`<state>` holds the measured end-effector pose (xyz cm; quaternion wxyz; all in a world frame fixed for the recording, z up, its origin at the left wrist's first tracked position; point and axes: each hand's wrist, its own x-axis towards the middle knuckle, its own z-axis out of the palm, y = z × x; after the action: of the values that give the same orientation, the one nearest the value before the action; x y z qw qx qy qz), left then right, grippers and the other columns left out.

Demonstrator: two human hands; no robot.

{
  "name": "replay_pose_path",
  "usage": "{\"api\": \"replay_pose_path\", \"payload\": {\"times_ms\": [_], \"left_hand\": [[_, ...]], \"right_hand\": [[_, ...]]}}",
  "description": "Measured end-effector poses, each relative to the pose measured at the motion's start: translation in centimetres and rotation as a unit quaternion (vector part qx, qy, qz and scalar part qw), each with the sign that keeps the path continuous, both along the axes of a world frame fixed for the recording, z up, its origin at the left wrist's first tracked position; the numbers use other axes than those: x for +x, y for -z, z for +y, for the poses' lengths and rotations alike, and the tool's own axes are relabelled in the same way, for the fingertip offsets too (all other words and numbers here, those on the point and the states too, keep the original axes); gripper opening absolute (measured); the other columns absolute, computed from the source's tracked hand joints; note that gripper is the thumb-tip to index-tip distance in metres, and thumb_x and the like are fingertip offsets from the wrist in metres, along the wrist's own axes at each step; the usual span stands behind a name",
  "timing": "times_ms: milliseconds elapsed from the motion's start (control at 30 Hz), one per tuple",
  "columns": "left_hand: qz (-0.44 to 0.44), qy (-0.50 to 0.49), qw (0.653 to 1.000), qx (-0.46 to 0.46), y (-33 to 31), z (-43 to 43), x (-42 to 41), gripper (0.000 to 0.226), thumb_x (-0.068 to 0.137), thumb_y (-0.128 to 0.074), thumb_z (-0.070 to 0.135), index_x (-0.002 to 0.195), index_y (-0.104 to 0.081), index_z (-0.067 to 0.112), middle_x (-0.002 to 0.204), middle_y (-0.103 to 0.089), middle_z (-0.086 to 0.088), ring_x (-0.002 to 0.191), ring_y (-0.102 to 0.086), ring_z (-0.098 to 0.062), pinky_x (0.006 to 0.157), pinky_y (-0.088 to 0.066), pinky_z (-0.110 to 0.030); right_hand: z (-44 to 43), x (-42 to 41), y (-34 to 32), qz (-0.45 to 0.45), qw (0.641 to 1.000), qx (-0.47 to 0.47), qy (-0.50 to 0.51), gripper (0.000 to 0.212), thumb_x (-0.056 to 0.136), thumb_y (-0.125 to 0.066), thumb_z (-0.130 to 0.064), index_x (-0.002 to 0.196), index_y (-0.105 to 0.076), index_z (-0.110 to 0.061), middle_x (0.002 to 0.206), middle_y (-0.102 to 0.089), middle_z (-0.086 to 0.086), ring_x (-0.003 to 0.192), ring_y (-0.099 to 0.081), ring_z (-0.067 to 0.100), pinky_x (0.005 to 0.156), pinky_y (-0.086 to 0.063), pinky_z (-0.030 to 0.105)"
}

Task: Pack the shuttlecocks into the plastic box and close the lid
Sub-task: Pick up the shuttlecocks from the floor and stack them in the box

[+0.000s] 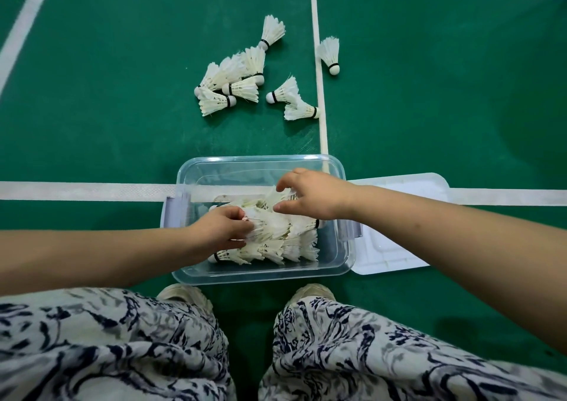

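Note:
A clear plastic box (334,265) stands on the green court floor just in front of my feet, and several white feather shuttlecocks (276,241) lie inside it. Both hands are inside the box. My left hand (219,227) grips the feathers of a shuttlecock at the left of the heap. My right hand (313,195) pinches the feathers of another shuttlecock at the back of the heap. The white lid (399,247) lies flat on the floor against the box's right side. Several more loose shuttlecocks (242,78) lie scattered on the floor beyond the box.
White court lines (76,190) cross under the box and run away from me past it. One shuttlecock (329,53) lies alone to the right of the far line. My patterned trouser legs (107,345) and pale shoes (184,293) fill the bottom of the view.

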<state>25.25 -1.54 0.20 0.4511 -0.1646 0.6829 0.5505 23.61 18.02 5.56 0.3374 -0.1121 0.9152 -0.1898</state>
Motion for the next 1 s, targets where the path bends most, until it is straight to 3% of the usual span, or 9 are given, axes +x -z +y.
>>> {"api": "replay_pose_path", "payload": {"times_ms": [300, 400, 500, 633, 733, 800, 867, 1000], "left_hand": [[0.055, 0.120, 0.986, -0.100, -1.2, -1.1, -1.8, 0.015, 0.081, -0.068, 0.022, 0.080, -0.056, 0.013, 0.086, -0.061, -0.007, 0.083, -0.057, -0.018, 0.070, -0.046, -0.025], [0.135, 0.159, 0.966, -0.150, -1.6, -1.2, -1.8, 0.023, 0.076, -0.073, 0.025, 0.090, -0.059, 0.013, 0.093, -0.064, -0.006, 0.087, -0.059, -0.019, 0.071, -0.047, -0.025], [0.245, 0.228, 0.920, -0.202, -2.8, -1.1, -1.5, 0.039, 0.073, -0.074, 0.031, 0.104, -0.055, 0.015, 0.096, -0.063, 0.000, 0.087, -0.058, -0.015, 0.076, -0.044, -0.024], [0.385, 0.275, 0.856, -0.207, -4.3, -1.5, -0.7, 0.057, 0.071, -0.075, 0.035, 0.119, -0.049, 0.018, 0.104, -0.052, 0.004, 0.092, -0.050, -0.011, 0.079, -0.041, -0.026], [0.494, 0.304, 0.788, -0.205, -4.7, -2.2, -0.2, 0.066, 0.068, -0.077, 0.036, 0.124, -0.048, 0.017, 0.112, -0.053, -0.004, 0.104, -0.049, -0.022, 0.090, -0.043, -0.036], [0.570, 0.313, 0.730, -0.212, -4.6, -3.0, -0.1, 0.070, 0.062, -0.081, 0.035, 0.121, -0.047, 0.019, 0.108, -0.056, -0.012, 0.100, -0.051, -0.030, 0.087, -0.046, -0.042], [0.616, 0.324, 0.682, -0.226, -4.4, -3.8, -0.3, 0.068, 0.059, -0.083, 0.036, 0.113, -0.045, 0.022, 0.102, -0.058, -0.013, 0.095, -0.046, -0.027, 0.080, -0.047, -0.041], [0.685, 0.371, 0.574, -0.252, -4.4, -5.0, -0.8, 0.036, 0.068, -0.070, 0.041, 0.090, -0.048, 0.022, 0.085, -0.061, -0.003, 0.086, -0.039, -0.021, 0.069, -0.037, -0.034]], "right_hand": [[-0.6, -0.2, -0.1, -0.021, 0.999, -0.018, 0.015, 0.049, 0.090, -0.045, -0.055, 0.120, -0.056, -0.017, 0.129, -0.054, 0.006, 0.115, -0.052, 0.022, 0.098, -0.043, 0.037], [-1.3, -0.4, -0.5, -0.034, 0.997, -0.041, 0.047, 0.047, 0.093, -0.042, -0.052, 0.114, -0.058, -0.013, 0.120, -0.060, 0.008, 0.105, -0.054, 0.022, 0.090, -0.043, 0.033], [-2.1, -0.5, -1.1, -0.045, 0.994, -0.058, 0.083, 0.049, 0.094, -0.038, -0.054, 0.112, -0.058, -0.013, 0.115, -0.062, 0.008, 0.098, -0.055, 0.021, 0.084, -0.043, 0.031], [-3.3, -0.6, -1.6, -0.085, 0.986, -0.071, 0.121, 0.055, 0.094, -0.033, -0.056, 0.115, -0.057, -0.012, 0.114, -0.063, 0.019, 0.099, -0.064, 0.032, 0.082, -0.056, 0.039], [-4.4, -0.6, -2.0, -0.112, 0.979, -0.079, 0.152, 0.059, 0.094, -0.030, -0.057, 0.126, -0.054, -0.013, 0.123, -0.058, 0.016, 0.101, -0.064, 0.033, 0.080, -0.056, 0.037], [-5.2, -0.7, -2.2, -0.135, 0.970, -0.099, 0.177, 0.061, 0.094, -0.029, -0.057, 0.133, -0.049, -0.014, 0.129, -0.053, 0.014, 0.098, -0.065, 0.032, 0.079, -0.057, 0.036], [-5.9, -0.8, -2.2, -0.163, 0.956, -0.126, 0.208, 0.063, 0.094, -0.028, -0.057, 0.134, -0.047, -0.012, 0.123, -0.054, 0.015, 0.084, -0.065, 0.027, 0.076, -0.056, 0.034], [-6.9, -1.2, -2.2, -0.213, 0.929, -0.187, 0.240, 0.071, 0.092, -0.031, -0.061, 0.129, -0.048, -0.003, 0.112, -0.060, 0.014, 0.075, -0.066, 0.023, 0.070, -0.057, 0.028]]}}
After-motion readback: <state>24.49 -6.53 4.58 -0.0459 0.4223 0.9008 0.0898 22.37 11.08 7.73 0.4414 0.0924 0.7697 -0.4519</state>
